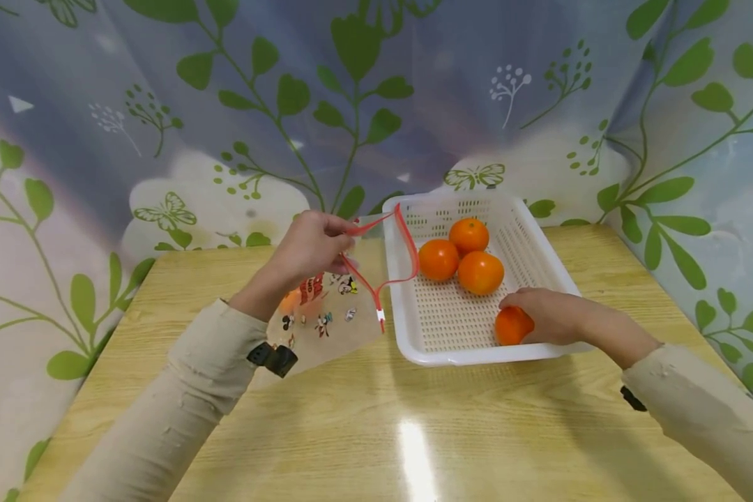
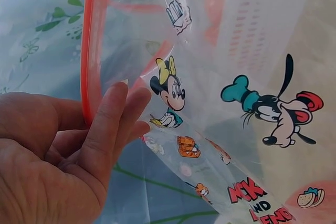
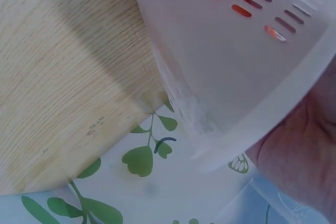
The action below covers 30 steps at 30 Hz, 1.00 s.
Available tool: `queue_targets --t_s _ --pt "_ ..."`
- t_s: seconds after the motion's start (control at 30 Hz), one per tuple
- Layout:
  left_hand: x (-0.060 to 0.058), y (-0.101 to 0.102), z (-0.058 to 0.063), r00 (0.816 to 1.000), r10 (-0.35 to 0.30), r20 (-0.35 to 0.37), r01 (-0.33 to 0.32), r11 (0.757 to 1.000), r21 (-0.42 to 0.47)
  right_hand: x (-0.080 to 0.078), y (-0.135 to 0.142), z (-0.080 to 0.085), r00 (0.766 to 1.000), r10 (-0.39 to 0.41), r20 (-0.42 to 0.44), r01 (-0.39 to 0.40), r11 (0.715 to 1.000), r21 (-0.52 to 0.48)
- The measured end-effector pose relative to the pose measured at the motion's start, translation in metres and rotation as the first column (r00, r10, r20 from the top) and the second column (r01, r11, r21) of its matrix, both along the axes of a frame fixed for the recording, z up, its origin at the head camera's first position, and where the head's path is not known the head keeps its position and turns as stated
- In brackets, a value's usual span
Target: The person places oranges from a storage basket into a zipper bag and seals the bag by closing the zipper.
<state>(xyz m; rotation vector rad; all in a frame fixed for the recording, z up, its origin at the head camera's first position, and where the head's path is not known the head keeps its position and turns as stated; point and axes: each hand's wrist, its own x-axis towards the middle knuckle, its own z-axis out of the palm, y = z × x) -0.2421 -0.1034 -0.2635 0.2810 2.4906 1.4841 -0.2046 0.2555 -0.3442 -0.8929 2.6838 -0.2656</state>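
Observation:
My left hand (image 1: pixel 314 244) pinches the red zip edge of a clear zip bag (image 1: pixel 351 324) printed with cartoon figures. The bag's mouth gapes towards the basket, and an orange shape (image 1: pixel 291 301) shows through its plastic. In the left wrist view, thumb and fingers (image 2: pixel 105 124) hold the red-edged bag (image 2: pixel 210 72). Inside a white perforated basket (image 1: pixel 414 352), my right hand (image 1: pixel 549 316) grips an orange (image 1: pixel 512 325) at the near right corner. The right wrist view has the basket wall (image 3: pixel 236 72) covering most of that hand (image 3: pixel 299 156).
Three more oranges (image 1: pixel 480 272) sit together towards the back of the basket. Bag and basket stand side by side on a wood-grain table (image 1: pixel 364 425). A leaf-patterned cloth (image 1: pixel 364 104) hangs behind and at both sides.

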Motion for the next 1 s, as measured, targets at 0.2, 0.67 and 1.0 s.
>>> queue_targets --t_s 0.2,0.67,1.0 --pt "-0.001 -0.002 0.0 1.0 0.007 0.017 -0.008 1.0 0.021 0.0 0.001 0.001 1.0 0.009 0.007 -0.009 1.0 -0.009" --pt "0.0 -0.003 0.004 1.0 -0.003 0.025 0.002 1.0 0.03 0.002 0.005 0.004 1.0 -0.008 0.013 0.009 0.998 -0.057" --pt "0.0 -0.005 0.004 1.0 -0.014 0.023 0.014 1.0 0.017 0.003 0.001 0.018 0.996 -0.062 -0.057 0.053 0.987 -0.153"
